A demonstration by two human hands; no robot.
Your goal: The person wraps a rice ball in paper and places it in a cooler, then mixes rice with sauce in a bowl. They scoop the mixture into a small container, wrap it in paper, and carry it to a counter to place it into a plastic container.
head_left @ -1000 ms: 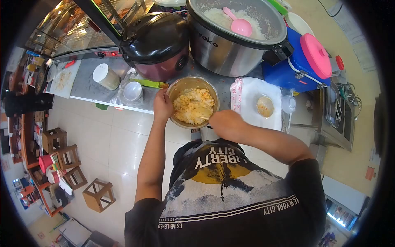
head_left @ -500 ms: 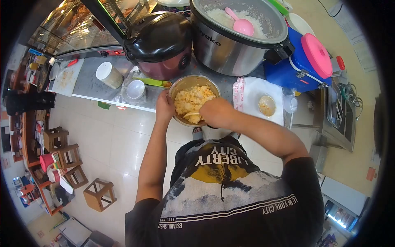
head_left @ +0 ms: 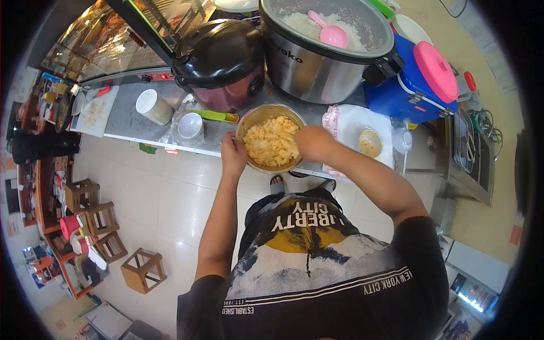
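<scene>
A metal bowl (head_left: pixel 245 118) of yellowish rice (head_left: pixel 271 141) sits at the counter's front edge. My left hand (head_left: pixel 233 153) grips the bowl's left rim. Over the right rim, my right hand (head_left: pixel 315 143) is closed on a utensil that is mostly hidden, its end down in the rice. Behind the bowl stand a closed dark red rice cooker (head_left: pixel 226 93) and a large steel cooker (head_left: pixel 317 73) of white rice with a pink scoop (head_left: pixel 333 37) in it.
On the counter's left are a white-lidded container (head_left: pixel 154 107), a wrapped cup (head_left: pixel 190 126) and a green utensil (head_left: pixel 212 115). To the right, a small bowl (head_left: pixel 370 143) lies on white cloth beside a blue cooler (head_left: pixel 396 96). Stools (head_left: pixel 141 271) stand lower left.
My right hand has moved right and slightly up, from over the rice to the bowl's right rim. The rice is spread differently. The view has shifted slightly.
</scene>
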